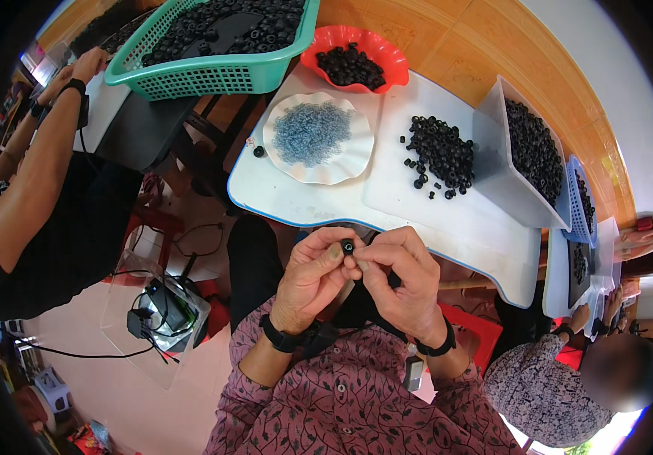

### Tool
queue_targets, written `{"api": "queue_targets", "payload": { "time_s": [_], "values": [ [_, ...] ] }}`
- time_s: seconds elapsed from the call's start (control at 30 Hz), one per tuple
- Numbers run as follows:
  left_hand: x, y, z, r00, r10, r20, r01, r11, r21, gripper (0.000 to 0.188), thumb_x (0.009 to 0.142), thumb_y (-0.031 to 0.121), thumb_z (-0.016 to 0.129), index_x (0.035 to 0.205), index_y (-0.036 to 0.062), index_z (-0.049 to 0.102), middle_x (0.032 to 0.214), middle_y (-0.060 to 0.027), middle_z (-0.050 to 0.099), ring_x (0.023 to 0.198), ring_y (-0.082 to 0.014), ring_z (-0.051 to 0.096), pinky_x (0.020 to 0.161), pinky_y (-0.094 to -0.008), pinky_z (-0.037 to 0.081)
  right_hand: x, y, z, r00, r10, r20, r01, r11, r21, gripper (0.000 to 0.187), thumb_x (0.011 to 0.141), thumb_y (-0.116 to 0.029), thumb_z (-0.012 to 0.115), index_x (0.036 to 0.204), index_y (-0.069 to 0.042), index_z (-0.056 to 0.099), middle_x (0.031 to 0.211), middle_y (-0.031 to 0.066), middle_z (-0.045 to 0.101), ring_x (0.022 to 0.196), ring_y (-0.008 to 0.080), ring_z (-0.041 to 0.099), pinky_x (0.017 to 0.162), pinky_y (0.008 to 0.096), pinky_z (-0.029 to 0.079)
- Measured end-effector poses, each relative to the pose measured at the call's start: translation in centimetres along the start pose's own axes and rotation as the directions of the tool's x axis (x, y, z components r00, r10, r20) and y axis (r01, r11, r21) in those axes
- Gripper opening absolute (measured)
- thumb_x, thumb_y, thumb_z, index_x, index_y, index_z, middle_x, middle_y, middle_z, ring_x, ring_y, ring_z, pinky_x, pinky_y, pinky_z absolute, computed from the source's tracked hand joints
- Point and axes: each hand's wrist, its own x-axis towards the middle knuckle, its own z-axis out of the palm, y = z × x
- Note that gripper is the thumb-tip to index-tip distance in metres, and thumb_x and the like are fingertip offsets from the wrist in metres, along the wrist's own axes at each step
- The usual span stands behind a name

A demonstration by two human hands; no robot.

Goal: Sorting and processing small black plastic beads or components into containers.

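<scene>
Black ring [348,246] pinched between both hands, left hand [313,274], right hand [398,279]; ring's lower half hidden.

White table [319,199]: scalloped plate [319,138] at 10 o'clock, ring pile [440,155] centre, clear bin [527,155] at 3, red bowl [354,57] at 12.

Bright, even daylight, soft shadows; the white plastic table [326,199] glares slightly, edges bend and darken toward the rim
</scene>
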Motion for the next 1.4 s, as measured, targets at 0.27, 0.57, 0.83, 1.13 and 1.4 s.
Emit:
{"api": "queue_targets", "payload": {
  "time_s": [0.27,0.57,0.83,1.13,1.4],
  "values": [
    [0.0,0.1,0.7,0.999,0.035,-0.028,-0.032,0.992,0.126,0.023,0.094,0.002,0.053,0.116,-0.0030,0.059,0.106,-0.0178,0.063,0.084,-0.0177,0.064,0.076,-0.0297,0.056,-0.3,0.1,0.2,0.989,-0.137,-0.045,0.128,0.978,-0.167,0.024,0.073,0.008,0.067,0.094,-0.003,0.066,0.086,0.0079,0.055,0.065,0.0184,0.062,0.053,0.0285,0.050],
    [-0.1,-0.7,1.7,0.984,0.123,-0.130,-0.050,0.886,0.461,0.020,0.091,-0.004,0.055,0.109,-0.0037,0.062,0.103,-0.0128,0.065,0.083,-0.0142,0.063,0.078,-0.0271,0.053,-1.4,1.1,-0.1,0.978,-0.201,-0.047,0.175,0.929,-0.325,0.026,0.067,0.009,0.068,0.090,0.001,0.063,0.084,0.0100,0.054,0.064,0.0216,0.062,0.052,0.0297,0.050],
    [0.0,-2.0,1.4,0.981,0.109,-0.160,-0.008,0.848,0.530,0.020,0.090,-0.004,0.057,0.110,-0.0045,0.062,0.099,-0.0118,0.066,0.082,-0.0135,0.063,0.077,-0.0250,0.053,-1.9,1.5,-0.7,0.990,-0.124,-0.065,0.099,0.949,-0.301,0.023,0.069,0.010,0.066,0.090,0.003,0.061,0.083,0.0111,0.054,0.062,0.0228,0.061,0.051,0.0310,0.049],
    [0.5,-2.2,1.2,0.988,0.053,-0.145,0.002,0.935,0.355,0.021,0.093,0.001,0.055,0.113,-0.0037,0.060,0.098,-0.0111,0.065,0.081,-0.0137,0.063,0.076,-0.0271,0.055,-2.2,1.3,-0.9,0.995,0.018,-0.098,-0.026,0.996,-0.080,0.020,0.078,0.011,0.062,0.095,0.001,0.064,0.090,0.0116,0.059,0.071,0.0174,0.064,0.057,0.0258,0.052],
    [0.6,-2.4,0.5,0.990,-0.010,-0.138,0.048,0.960,0.275,0.022,0.094,0.003,0.055,0.114,-0.0021,0.060,0.097,-0.0102,0.065,0.082,-0.0131,0.064,0.076,-0.0281,0.055,-2.0,1.4,-0.9,0.992,-0.019,-0.122,0.004,0.992,-0.122,0.020,0.076,0.011,0.063,0.094,0.000,0.064,0.088,0.0116,0.061,0.073,0.0182,0.066,0.059,0.0260,0.054]
  ]
}}
